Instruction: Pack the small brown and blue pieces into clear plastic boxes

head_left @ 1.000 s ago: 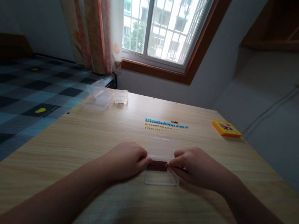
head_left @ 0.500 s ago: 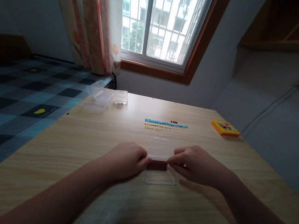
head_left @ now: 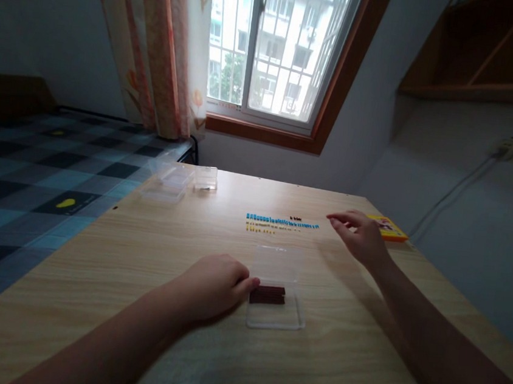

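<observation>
A small clear plastic box (head_left: 270,325) lies with its lid laid back on the table in front of me. Inside it, a bundle of thin dark red sticks (head_left: 268,294) rests toward the left and hinge side. My left hand (head_left: 221,286) is closed at the box's left edge, its thumb by the ends of the sticks. Over the table at right, my right hand (head_left: 359,236) hangs with thumb and forefinger slightly apart, and I see nothing between them. Left of its fingertips are several tiny dark pieces (head_left: 296,219) and a row of small blue pieces (head_left: 281,221).
Rows of tiny yellowish pieces (head_left: 260,230) lie in front of the blue row. More clear plastic boxes (head_left: 168,186) stand at the table's back left. An orange-yellow box (head_left: 392,232) sits at the right edge, partly behind my right hand. A checked bed (head_left: 69,178) adjoins the left side.
My right hand has let go of the dark red sticks and moved away, up and to the right. The sticks now lie lower in the box. My left hand stays at the box.
</observation>
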The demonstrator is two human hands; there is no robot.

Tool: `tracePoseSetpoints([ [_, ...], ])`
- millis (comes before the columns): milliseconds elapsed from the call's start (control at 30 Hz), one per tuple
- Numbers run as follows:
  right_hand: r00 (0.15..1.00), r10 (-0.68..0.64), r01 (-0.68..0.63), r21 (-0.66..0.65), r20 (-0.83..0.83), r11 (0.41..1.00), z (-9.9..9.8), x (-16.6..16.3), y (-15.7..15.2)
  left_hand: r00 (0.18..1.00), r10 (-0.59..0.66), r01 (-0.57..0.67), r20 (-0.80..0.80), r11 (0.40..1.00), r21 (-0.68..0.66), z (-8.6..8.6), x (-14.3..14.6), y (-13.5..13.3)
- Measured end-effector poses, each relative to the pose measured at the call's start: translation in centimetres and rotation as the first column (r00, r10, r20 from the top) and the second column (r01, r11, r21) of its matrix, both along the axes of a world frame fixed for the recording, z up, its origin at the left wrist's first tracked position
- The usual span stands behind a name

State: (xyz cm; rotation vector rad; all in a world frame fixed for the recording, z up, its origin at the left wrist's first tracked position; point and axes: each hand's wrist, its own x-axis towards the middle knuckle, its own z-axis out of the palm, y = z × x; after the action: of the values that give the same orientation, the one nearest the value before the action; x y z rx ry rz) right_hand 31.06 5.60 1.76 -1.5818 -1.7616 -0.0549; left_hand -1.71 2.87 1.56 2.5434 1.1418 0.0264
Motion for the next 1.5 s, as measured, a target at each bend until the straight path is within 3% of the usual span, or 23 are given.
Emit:
tracePoseSetpoints([
  [167,0.987,-0.001,0.045,-0.278,0.159,0.959,-0.1,-0.3,4.9,1.000,0.007,-0.007,0.020,1.000,-0.007,0.1,-0.1,-0.1],
  [400,0.967,0.056,0.097,-0.562,0.248,0.822,-0.7,-1.2,9.9,1.000,0.007,-0.007,0.025,1.000,-0.002,-0.1,-0.2,-0.1],
  [667,0.949,0.094,0.119,-0.618,0.300,0.777,-0.7,-1.7,10.6,1.000,-0.004,0.004,0.014,1.000,0.015,-0.3,-0.2,0.0],
  [833,0.940,0.049,0.164,-0.573,0.338,0.803,-0.6,-2.2,10.1,1.000,0.004,-0.004,0.016,1.000,0.011,0.0,-0.2,-0.1],
  [967,0.941,0.004,0.170,-0.482,0.338,0.860,1.2,-1.8,7.8,1.000,-0.008,0.008,0.011,1.000,0.016,-0.1,-0.2,-0.1],
  [1067,0.953,0.013,0.121,-0.417,0.304,0.901,3.0,-1.7,3.8,1.000,-0.012,0.012,0.010,1.000,0.015,-0.2,-0.2,0.0],
  [1167,0.974,0.185,-0.131,-0.338,0.133,0.932,4.4,-2.6,-1.6,1.000,-0.011,0.011,0.011,1.000,0.028,-0.2,-0.1,0.0],
  [1233,0.916,0.396,-0.346,-0.376,0.061,0.860,5.0,-3.9,-5.2,1.000,-0.007,0.007,0.007,0.999,0.035,-0.2,-0.1,0.0],
  [1300,0.814,0.580,-0.511,-0.463,0.009,0.724,5.1,-5.5,-7.9,1.000,-0.009,0.009,0.003,0.999,0.035,-0.1,0.0,0.0],
  [1367,0.733,0.680,-0.576,-0.532,0.000,0.620,4.8,-7.0,-9.5,1.000,-0.013,0.013,0.000,0.999,0.033,-0.1,0.0,-0.1],
  [1500,0.700,0.699,-0.523,-0.560,0.149,0.643,3.4,-8.4,-9.7,1.000,-0.009,0.009,0.005,1.000,0.028,-0.1,0.0,-0.1],
])
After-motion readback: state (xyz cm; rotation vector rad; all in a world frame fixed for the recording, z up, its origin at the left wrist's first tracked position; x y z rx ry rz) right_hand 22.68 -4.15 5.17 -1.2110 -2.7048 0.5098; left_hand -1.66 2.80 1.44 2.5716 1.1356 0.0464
